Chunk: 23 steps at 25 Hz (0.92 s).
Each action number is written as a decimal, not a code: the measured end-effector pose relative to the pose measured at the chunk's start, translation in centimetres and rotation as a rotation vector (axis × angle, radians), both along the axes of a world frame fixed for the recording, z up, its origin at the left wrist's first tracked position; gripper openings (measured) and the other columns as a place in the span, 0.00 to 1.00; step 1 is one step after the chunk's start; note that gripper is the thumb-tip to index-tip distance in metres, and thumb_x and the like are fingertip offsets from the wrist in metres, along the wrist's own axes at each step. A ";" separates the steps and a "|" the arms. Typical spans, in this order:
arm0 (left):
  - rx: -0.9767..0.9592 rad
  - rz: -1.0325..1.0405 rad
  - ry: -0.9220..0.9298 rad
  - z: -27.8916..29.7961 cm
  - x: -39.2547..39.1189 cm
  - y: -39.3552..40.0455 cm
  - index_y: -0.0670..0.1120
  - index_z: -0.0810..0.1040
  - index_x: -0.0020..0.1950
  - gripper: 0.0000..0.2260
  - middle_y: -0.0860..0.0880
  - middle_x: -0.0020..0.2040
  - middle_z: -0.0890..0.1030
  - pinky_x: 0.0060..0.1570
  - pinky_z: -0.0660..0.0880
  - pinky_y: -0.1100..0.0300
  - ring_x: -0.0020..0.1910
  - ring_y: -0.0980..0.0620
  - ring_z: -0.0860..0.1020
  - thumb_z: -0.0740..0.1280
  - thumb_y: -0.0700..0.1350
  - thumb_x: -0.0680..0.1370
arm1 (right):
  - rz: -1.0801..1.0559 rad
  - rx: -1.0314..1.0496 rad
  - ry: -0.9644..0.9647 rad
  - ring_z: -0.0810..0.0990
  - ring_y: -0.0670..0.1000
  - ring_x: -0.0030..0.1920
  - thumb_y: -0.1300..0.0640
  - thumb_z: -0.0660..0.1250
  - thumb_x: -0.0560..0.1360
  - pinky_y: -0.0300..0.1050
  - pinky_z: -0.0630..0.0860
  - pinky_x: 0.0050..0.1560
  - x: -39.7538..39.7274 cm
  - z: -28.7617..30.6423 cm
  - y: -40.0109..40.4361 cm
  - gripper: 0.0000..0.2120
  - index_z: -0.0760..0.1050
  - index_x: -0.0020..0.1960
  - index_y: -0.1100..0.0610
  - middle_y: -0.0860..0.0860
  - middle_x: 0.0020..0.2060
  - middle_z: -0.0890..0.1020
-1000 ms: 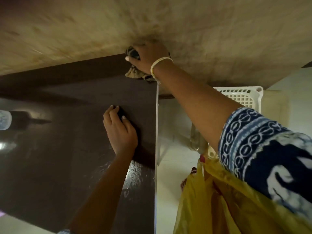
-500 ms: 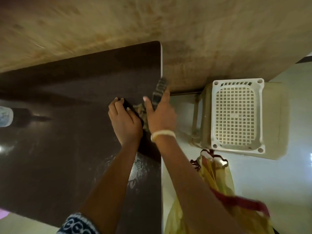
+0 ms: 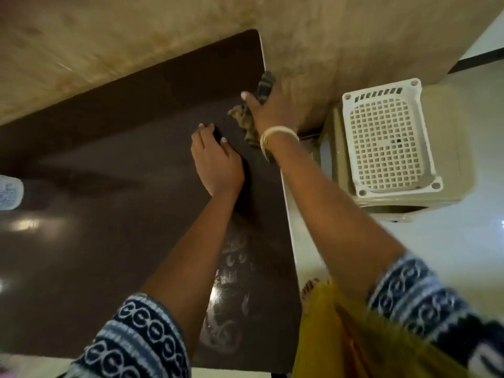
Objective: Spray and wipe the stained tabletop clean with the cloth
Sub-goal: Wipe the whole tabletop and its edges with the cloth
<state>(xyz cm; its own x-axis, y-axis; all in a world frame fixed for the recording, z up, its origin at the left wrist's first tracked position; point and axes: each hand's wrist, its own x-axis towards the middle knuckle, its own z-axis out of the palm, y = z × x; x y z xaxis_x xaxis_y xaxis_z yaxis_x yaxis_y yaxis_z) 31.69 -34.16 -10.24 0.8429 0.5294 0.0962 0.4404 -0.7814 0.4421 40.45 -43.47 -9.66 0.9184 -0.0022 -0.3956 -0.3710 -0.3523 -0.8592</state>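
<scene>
Both forearms are bare from the elbow down. The left sleeve [image 3: 136, 339] is navy fabric printed with rows of white chain-like ovals between pale bands, ending just above the elbow. The right sleeve [image 3: 425, 298] carries the same navy-and-white pattern, with larger white shapes toward the frame's edge. A pale, cream-coloured bangle [image 3: 275, 137] circles the right wrist. The nails on the left hand [image 3: 218, 165] and right hand [image 3: 275, 110] look light. A mustard-yellow garment [image 3: 354, 342] hangs below the right arm.
</scene>
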 end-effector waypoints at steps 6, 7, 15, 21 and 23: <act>-0.063 -0.321 0.191 1.5 -3.9 2.9 0.45 0.64 0.76 0.24 0.46 0.78 0.60 0.74 0.57 0.56 0.77 0.48 0.58 0.63 0.44 0.80 | -0.046 0.002 -0.050 0.77 0.51 0.49 0.42 0.69 0.74 0.40 0.69 0.47 -0.2 -0.4 0.0 0.27 0.70 0.67 0.55 0.51 0.52 0.79; -0.067 -0.364 0.230 1.8 -4.9 3.1 0.45 0.63 0.77 0.25 0.46 0.78 0.59 0.75 0.56 0.55 0.78 0.48 0.57 0.64 0.45 0.80 | -0.046 -0.037 -0.046 0.78 0.52 0.51 0.41 0.68 0.73 0.42 0.71 0.49 -1.6 -0.7 -0.2 0.27 0.71 0.66 0.55 0.52 0.53 0.80; -0.052 -0.448 0.362 2.4 -14.7 1.2 0.48 0.54 0.79 0.33 0.49 0.81 0.49 0.75 0.56 0.51 0.79 0.50 0.47 0.65 0.56 0.79 | -0.079 -0.086 -0.009 0.78 0.60 0.58 0.35 0.67 0.71 0.48 0.73 0.53 -15.3 -0.6 -2.9 0.28 0.71 0.63 0.52 0.55 0.55 0.81; 0.018 -0.568 0.511 3.3 -19.6 -0.3 0.49 0.48 0.80 0.35 0.49 0.81 0.44 0.75 0.57 0.44 0.79 0.48 0.44 0.64 0.53 0.80 | -0.092 -0.151 -0.007 0.79 0.58 0.57 0.34 0.66 0.72 0.48 0.73 0.53 -23.1 -0.1 -4.0 0.29 0.71 0.66 0.51 0.53 0.54 0.82; 0.047 -0.606 0.536 3.3 -20.5 0.0 0.50 0.47 0.80 0.33 0.49 0.81 0.43 0.75 0.57 0.43 0.79 0.48 0.43 0.62 0.52 0.81 | -0.098 -0.175 0.002 0.79 0.58 0.58 0.35 0.65 0.72 0.48 0.73 0.54 -25.1 -0.2 -4.3 0.29 0.71 0.66 0.52 0.53 0.55 0.82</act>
<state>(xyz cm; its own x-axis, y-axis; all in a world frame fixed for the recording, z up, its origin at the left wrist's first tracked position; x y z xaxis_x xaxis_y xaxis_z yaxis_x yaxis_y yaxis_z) 11.18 -34.16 -6.96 0.9196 -0.0281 -0.3918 0.0777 -0.9647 0.2517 15.33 -47.73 -9.82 0.9095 -0.1605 -0.3835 -0.4128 -0.4581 -0.7872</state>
